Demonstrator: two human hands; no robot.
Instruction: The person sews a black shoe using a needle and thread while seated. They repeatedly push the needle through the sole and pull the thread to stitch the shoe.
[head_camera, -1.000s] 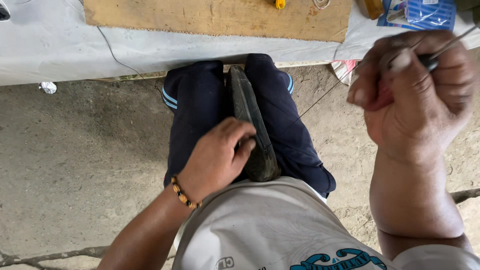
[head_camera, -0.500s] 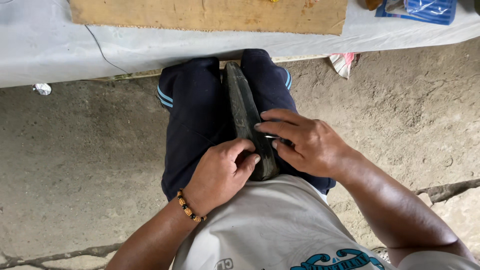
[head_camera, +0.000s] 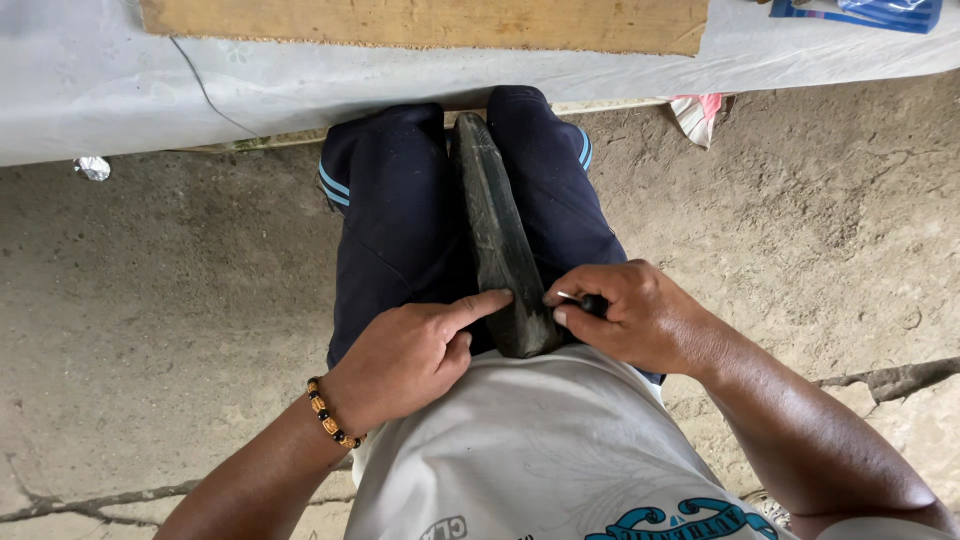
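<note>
Looking down from the head camera, I see one long dark stone (head_camera: 497, 235) wedged between the two thighs in navy shorts (head_camera: 400, 210). Its long axis runs straight away from the body, narrow tip toward the bench edge, blunt near end resting against the white shirt (head_camera: 540, 450).

My left hand (head_camera: 405, 355) lies on the left thigh, mostly curled, with the forefinger stretched out and its tip touching the stone's left flank near the blunt end. It grips nothing; it only presses against the stone.

My right hand (head_camera: 625, 315) sits just beside the stone's right flank, at the same near end. Its fingers are closed around a small dark tool (head_camera: 590, 302), of which only a short stub shows between thumb and forefinger; I cannot tell what kind of tool it is. The tool's visible end points toward the stone and looks to be touching or just short of it.

Both hands are equally near the stone, one on each side, so the stone lies inward from each of them.

Counting: one stone, one tool, two hands, one beaded bracelet (head_camera: 328, 412) on the left wrist. Farther off are one wooden board (head_camera: 430, 22) on a pale cloth-covered bench (head_camera: 100, 90), one blue packet (head_camera: 860, 10) at the top right, and a scrap of foil (head_camera: 93, 167) on the concrete floor (head_camera: 150, 330).
</note>
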